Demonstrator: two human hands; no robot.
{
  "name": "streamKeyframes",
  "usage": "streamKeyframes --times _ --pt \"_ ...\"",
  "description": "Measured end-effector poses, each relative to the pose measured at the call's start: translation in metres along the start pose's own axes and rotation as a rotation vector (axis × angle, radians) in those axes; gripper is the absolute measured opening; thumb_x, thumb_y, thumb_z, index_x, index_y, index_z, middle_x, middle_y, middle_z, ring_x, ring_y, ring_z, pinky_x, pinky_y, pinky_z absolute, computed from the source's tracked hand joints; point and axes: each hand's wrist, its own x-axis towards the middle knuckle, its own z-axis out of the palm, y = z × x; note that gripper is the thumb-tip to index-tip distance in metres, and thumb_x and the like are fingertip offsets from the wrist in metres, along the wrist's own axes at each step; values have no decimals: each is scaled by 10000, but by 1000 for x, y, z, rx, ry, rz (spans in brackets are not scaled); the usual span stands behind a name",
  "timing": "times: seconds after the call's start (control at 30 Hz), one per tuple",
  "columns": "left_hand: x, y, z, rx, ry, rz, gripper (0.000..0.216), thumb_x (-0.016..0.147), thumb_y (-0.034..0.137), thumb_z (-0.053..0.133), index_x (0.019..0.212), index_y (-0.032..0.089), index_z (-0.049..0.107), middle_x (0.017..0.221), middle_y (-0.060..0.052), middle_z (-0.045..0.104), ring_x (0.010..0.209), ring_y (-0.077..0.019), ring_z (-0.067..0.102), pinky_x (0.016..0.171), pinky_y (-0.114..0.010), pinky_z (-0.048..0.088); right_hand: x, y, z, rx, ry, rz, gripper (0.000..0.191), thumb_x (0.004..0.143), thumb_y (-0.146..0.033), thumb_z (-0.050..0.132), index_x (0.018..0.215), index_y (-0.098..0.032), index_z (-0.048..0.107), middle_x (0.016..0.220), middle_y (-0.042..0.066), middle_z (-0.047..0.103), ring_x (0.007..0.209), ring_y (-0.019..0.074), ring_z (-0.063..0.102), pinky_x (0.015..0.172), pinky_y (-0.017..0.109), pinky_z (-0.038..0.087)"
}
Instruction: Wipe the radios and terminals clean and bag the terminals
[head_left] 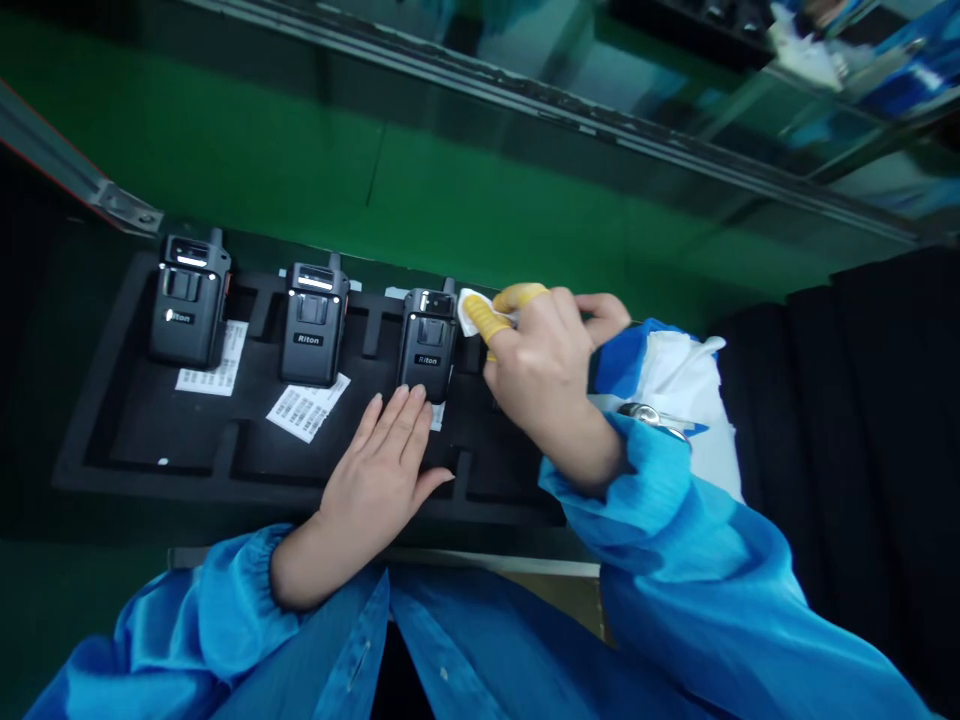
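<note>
Three black two-way radios lie face down in a row on a black foam tray (172,430): the left radio (184,320), the middle radio (309,325) and the right radio (427,345). My left hand (379,450) is flat, fingers stretched, its fingertips on the lower end of the right radio. Beside that radio's upper right edge, my right hand (544,345) pinches a small white wipe (469,312). Yellow finger cots (487,315) cover some of its fingers. Barcode label sheets, such as the middle sheet (307,408), stick out from under the radios.
At the right a white and blue bag (679,370) stands by my right wrist, with scissors (649,415) on it. Black foam sheets (847,420) are stacked farther right. Behind the tray runs a green mat (322,170), bounded by a metal rail (480,85).
</note>
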Motion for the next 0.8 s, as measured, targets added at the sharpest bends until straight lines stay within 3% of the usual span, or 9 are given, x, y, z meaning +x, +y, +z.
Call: streamKeyframes --times 0.2,0.4,0.57,0.67,0.8 --pt "1 0 1 14 5 5 523 955 396 414 1270 -6 524 1355 -206 539 1275 -323 501 1064 -490 402 26 -23 16 -20 -7 -137 329 924 -134 371 819 -237 665 921 29 584 885 175 420 855 413 161" --pt "2 0 0 4 2 0 502 954 381 415 1275 8 517 1359 -199 539 1272 -312 505 1064 -472 402 15 -6 21 -103 52 -138 349 916 -110 370 751 -216 659 853 19 590 858 159 430 856 409 166" --pt "1 0 0 5 4 6 482 951 358 424 1274 11 513 1340 -200 557 1264 -312 513 1060 -465 402 6 9 16 -128 86 -54 340 896 -114 382 714 -212 652 779 27 562 810 162 422 819 404 197" --pt "0 0 0 4 1 0 488 948 358 432 1288 14 501 1342 -201 555 1272 -310 506 1070 -469 391 10 2 13 -78 74 -41 324 902 -142 392 772 -241 672 801 27 568 822 170 422 818 416 191" --pt "1 0 0 16 5 2 481 948 359 434 1272 12 514 1337 -198 561 1265 -310 512 1070 -465 388 21 -12 16 -5 39 -182 346 926 -162 388 772 -267 680 880 5 608 857 165 429 850 417 153"
